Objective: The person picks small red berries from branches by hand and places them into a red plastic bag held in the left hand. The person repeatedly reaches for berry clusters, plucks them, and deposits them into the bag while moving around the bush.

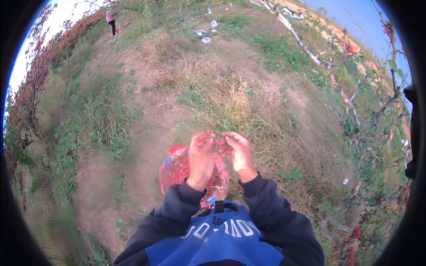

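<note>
Both my hands are raised in front of my chest, their fingertips close together. My left hand [203, 156] curls around a small bunch of red berries [218, 143] that is partly hidden by the fingers. With thumb and fingers pinched, my right hand [240, 151] grips the same bunch from the other side; its stem is too small to make out well. Below them stands a round container lined with a pink and blue patterned bag [165, 169]. Loose red berries mixed with bits of green [179, 168] fill much of it. My left hand and wrist cover part of this container.
Dry grass [229, 89] and bare soil [129, 149] spread ahead. Leafy branches with red berries [356, 232] stand at right, below a pale leaning trunk [306, 50]. A metal basin [200, 33] and a clear plastic item [214, 25] lie farther off. A person [111, 21] stands at far left.
</note>
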Demonstrator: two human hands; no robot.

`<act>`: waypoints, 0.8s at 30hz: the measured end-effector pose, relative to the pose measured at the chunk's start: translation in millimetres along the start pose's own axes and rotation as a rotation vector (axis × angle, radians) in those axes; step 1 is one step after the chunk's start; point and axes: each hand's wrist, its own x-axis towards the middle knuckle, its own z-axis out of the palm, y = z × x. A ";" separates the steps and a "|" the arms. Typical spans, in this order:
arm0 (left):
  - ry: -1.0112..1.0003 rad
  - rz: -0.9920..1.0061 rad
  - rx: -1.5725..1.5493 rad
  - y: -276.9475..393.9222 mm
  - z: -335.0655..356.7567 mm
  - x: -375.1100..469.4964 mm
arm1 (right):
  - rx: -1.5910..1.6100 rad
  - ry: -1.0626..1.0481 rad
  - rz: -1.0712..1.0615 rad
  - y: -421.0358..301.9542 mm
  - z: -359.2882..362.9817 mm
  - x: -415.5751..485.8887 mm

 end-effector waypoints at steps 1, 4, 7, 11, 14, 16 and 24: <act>0.031 0.032 0.031 2.9 -1.5 1.2 | 0.037 -0.030 -0.030 -1.2 -5.0 -0.4; 0.023 0.090 0.076 15.8 -6.8 5.9 | 0.222 -0.005 -0.013 -9.9 -20.4 -1.7; 0.037 0.048 0.059 19.7 -7.9 8.2 | 0.395 0.018 0.115 -15.9 -22.5 -2.2; -0.033 -0.011 -0.006 8.4 -5.1 6.5 | 0.140 -0.089 0.197 -12.0 -9.4 -10.1; -0.009 -0.046 0.075 -2.8 -2.3 3.1 | -0.066 -0.037 0.163 -9.1 -3.0 -15.4; -0.015 -0.071 0.077 -8.4 -0.2 1.7 | -0.131 -0.007 0.120 -8.3 -0.6 -14.9; -0.028 -0.088 0.093 -12.8 -4.1 -4.7 | -0.045 0.037 0.220 -9.9 -9.3 -15.0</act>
